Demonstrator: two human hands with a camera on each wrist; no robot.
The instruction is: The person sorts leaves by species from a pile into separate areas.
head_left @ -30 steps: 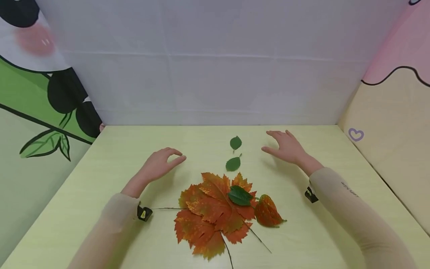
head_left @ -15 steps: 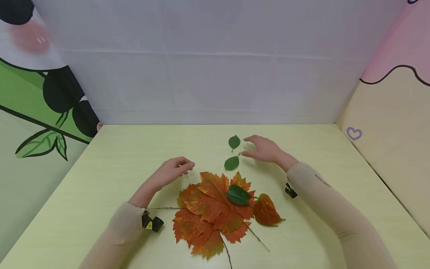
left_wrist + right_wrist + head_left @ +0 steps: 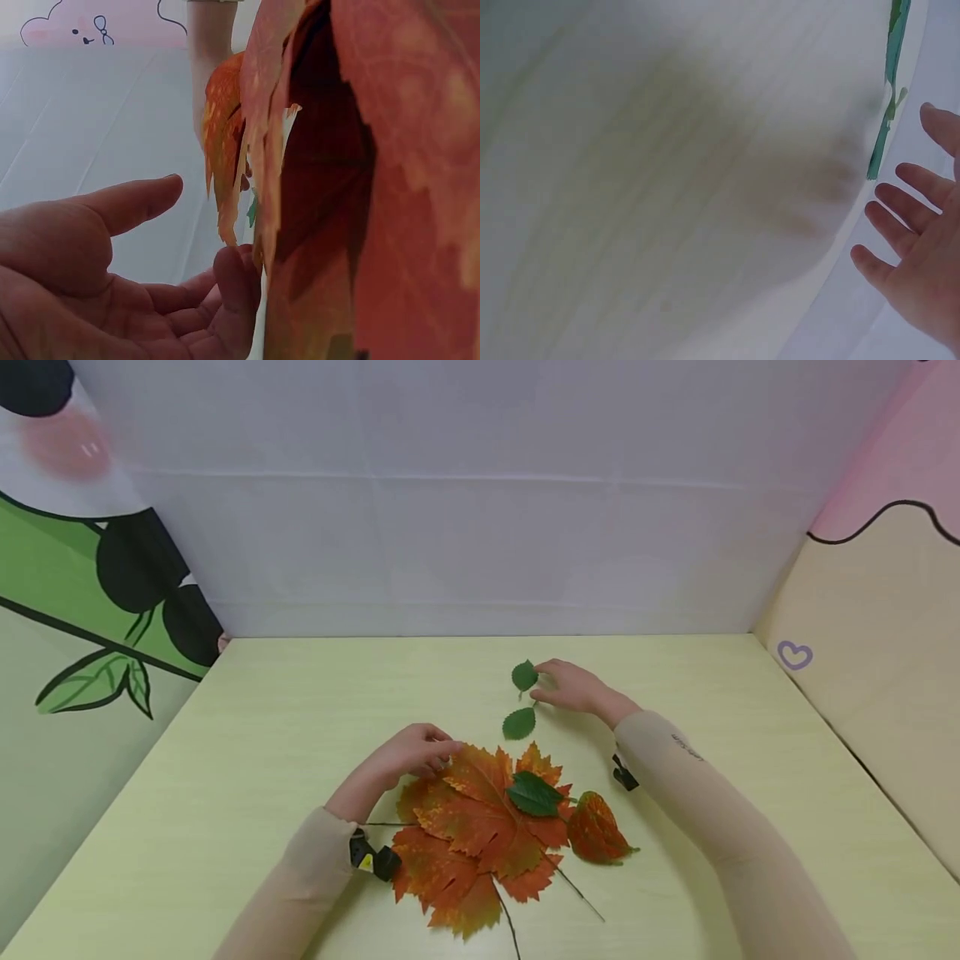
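Note:
My left hand (image 3: 412, 752) is at the upper left edge of a pile of orange, lobed autumn leaves (image 3: 468, 852). In the left wrist view its thumb (image 3: 142, 199) stands apart from the bent fingers (image 3: 232, 289), whose tips are at a leaf edge; I cannot tell whether they touch it. Farther back, my right hand (image 3: 576, 687) has its fingers spread (image 3: 885, 217) and its fingertips just right of two small green leaves, an upper one (image 3: 524, 676) and a lower one (image 3: 518, 724). It holds neither.
A larger green leaf (image 3: 534, 795) lies on the orange pile. Against the pile's right side is a red-green leaf (image 3: 597, 831). Thin dark stems (image 3: 577, 889) stick out over the pale yellow table (image 3: 300, 693). A white cloth wall (image 3: 480, 543) stands behind.
My left hand has moved right, to the edge of the orange leaves. My right hand has moved left, up to the small green leaves. The leaves lie as before.

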